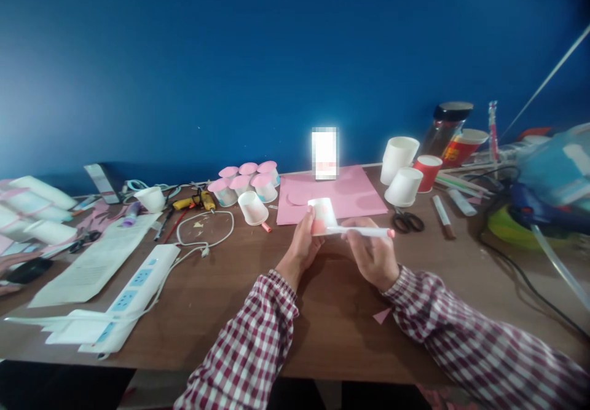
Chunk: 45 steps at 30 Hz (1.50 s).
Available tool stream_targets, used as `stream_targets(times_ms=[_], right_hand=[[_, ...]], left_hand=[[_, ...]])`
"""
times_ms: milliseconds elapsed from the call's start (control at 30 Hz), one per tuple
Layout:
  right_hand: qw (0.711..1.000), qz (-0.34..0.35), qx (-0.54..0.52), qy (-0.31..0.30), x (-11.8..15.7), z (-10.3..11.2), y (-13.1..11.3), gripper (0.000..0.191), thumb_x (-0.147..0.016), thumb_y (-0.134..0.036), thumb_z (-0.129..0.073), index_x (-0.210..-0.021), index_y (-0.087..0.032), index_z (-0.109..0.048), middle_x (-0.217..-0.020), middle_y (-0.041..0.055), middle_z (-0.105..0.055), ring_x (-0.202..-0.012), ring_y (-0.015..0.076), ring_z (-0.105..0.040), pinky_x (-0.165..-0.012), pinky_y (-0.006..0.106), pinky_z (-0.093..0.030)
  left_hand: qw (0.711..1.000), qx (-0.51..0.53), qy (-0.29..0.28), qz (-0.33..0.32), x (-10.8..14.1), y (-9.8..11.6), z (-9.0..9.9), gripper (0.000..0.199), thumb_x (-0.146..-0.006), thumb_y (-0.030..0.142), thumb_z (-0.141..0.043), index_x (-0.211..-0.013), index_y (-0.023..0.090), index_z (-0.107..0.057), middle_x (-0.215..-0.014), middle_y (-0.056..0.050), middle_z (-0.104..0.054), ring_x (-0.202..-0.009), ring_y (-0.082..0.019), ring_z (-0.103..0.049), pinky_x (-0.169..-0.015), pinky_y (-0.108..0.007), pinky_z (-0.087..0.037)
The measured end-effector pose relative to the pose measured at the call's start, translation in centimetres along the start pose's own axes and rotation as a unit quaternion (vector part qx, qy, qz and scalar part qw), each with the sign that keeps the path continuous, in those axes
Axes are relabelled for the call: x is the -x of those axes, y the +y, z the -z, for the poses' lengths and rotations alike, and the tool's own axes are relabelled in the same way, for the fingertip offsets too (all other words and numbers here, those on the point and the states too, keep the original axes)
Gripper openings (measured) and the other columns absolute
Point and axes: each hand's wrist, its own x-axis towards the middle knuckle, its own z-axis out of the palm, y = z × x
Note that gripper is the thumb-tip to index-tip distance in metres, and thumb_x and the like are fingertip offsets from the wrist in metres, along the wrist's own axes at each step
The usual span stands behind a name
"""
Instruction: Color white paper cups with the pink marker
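Observation:
My left hand (pixel 303 241) is closed around a white paper cup (pixel 325 213) that lies tilted, with pinkish-orange colouring on its lower side. Between the fingers of my right hand (pixel 372 250) is a white marker (pixel 364 231) with a reddish end pointing right; its other end meets the cup's side. Behind both hands lies a pink paper sheet (pixel 332 198) with round shapes on it. Left of the sheet stands another white paper cup (pixel 253 208), a small orange-red marker cap (pixel 267 227) beside it. Several cups with pink tops (pixel 247 169) are grouped behind that one.
On the right are stacked white cups (pixel 400 159), a red cup (pixel 428 173), black scissors (pixel 408 220) and markers (pixel 442 213). A power strip (pixel 133 296), a glue gun (pixel 196 201) and its looped cord lie left. Another person's hand (pixel 11 275) shows at the far left edge.

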Motion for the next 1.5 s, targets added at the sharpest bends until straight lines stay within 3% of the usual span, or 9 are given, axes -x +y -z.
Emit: stream_targets(times_ms=[1233,1500], right_hand=[[0.999,0.001,0.034,-0.020,-0.09,0.06,0.12,0.014,-0.094,-0.023,-0.044,-0.090,-0.018,-0.057,-0.069,0.0012,-0.059,-0.058,0.0137,-0.055,-0.057,0.025,-0.043],[0.999,0.000,0.033,-0.018,-0.09,0.02,0.03,0.014,-0.095,-0.024,-0.044,-0.090,-0.018,-0.056,-0.068,0.0004,-0.057,-0.054,0.0122,-0.052,-0.055,0.024,-0.043]], left_hand=[[0.999,0.001,0.027,-0.028,-0.09,-0.27,0.10,0.037,-0.080,0.048,-0.065,-0.091,0.012,-0.063,-0.077,-0.002,-0.062,-0.066,-0.011,-0.057,-0.064,-0.024,-0.045],[0.999,-0.009,0.024,-0.025,-0.04,-0.33,0.16,0.037,-0.080,0.048,-0.065,-0.090,0.013,-0.061,-0.078,-0.002,-0.062,-0.063,-0.010,-0.055,-0.057,-0.022,-0.042]])
